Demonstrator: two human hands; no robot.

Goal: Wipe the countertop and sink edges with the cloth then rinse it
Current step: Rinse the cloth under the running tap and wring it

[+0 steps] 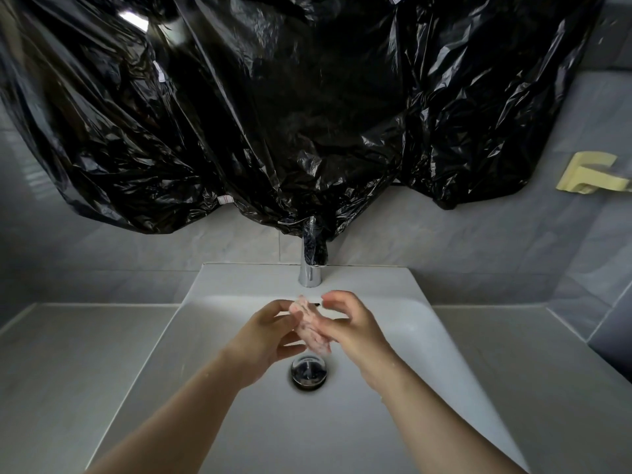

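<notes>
A small pale pink cloth [309,325], wet and bunched up, hangs between my two hands above the white sink basin [427,336]. My left hand [270,331] grips its left side with curled fingers. My right hand [352,323] holds its right side, fingers arched over the top of it. Both hands are just in front of the chrome faucet [312,265] and over the round chrome drain [308,371]. The cloth is blurred, and I cannot tell whether water is running.
Grey countertop [68,364] stretches left and right of the sink. Black plastic sheeting [273,114] hangs over the wall behind and drapes onto the faucet top. A pale yellow hook [588,172] is fixed on the grey tiled wall at the right.
</notes>
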